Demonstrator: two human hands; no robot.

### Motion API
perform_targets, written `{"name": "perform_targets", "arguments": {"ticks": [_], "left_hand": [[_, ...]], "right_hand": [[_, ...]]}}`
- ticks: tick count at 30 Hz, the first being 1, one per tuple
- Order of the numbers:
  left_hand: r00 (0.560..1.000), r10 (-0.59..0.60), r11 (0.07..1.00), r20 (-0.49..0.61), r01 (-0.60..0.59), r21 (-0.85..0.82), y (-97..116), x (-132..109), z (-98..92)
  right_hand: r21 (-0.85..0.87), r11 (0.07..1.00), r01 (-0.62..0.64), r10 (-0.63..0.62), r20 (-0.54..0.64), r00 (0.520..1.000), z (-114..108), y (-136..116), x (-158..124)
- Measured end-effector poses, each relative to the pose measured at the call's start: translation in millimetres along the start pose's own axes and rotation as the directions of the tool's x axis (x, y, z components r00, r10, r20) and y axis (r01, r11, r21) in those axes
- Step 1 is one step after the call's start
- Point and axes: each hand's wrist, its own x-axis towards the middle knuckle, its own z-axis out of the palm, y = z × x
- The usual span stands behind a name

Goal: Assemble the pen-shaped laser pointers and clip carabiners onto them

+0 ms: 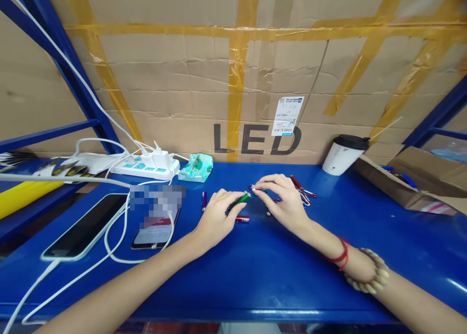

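Observation:
My left hand [219, 215] is closed around a small green metal tube [239, 200] that looks like a keychain flashlight, its silver end pointing right. Close by, my right hand [282, 200] pinches a tiny silver piece [253, 189] at the fingertips, too small to name. Below the green tube lies a red tube [242, 219], and a purple tube [204, 201] rests left of my left hand. A red tube with carabiner clips [305, 194] lies behind my right hand. Partly hidden under that hand are more coloured clips and a small silver bit [268, 214].
Two phones [85, 227] [155, 232] and white cables lie at left, before a white power strip [146, 166]. A green tissue pack [196, 167] stands at the back. At right are a lidded paper cup [343, 156] and an open cardboard box [408, 188]. A large taped carton [182, 91] walls the back.

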Motion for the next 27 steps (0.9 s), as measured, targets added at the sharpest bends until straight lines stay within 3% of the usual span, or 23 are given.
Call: {"name": "perform_targets", "arguments": {"ticks": [4, 10, 13, 17, 21, 27], "left_hand": [[0.999, 0.035, 0.999, 0.014, -0.035, 0.024, -2, -1, 1.4], [0.998, -0.005, 1.0, 0.064, 0.004, 0.021, 0, 0, 1.6], [0.995, -0.053, 0.999, 0.083, 0.053, -0.007, 1, 1, 0.6], [0.986, -0.16, 0.984, 0.047, 0.163, -0.077, 2, 3, -1.9], [0.987, -0.162, 0.983, -0.014, 0.16, -0.093, 2, 4, -2.9], [0.987, -0.16, 0.984, 0.01, 0.16, -0.083, 4, 3, -3.0]], "right_hand": [[0.079, 0.996, 0.035, -0.031, -0.05, 0.998, -5, -14, -1], [0.195, 0.979, 0.067, -0.069, 0.004, 0.998, -3, -21, -4], [0.218, 0.976, -0.005, -0.007, 0.052, 0.999, -4, -17, -3], [0.026, 0.996, -0.082, 0.075, 0.204, 0.976, -2, 3, -4], [-0.157, 0.987, 0.025, 0.044, 0.421, 0.906, 3, 17, -7], [-0.183, 0.982, 0.046, 0.053, 0.499, 0.865, 7, 18, -7]]}}
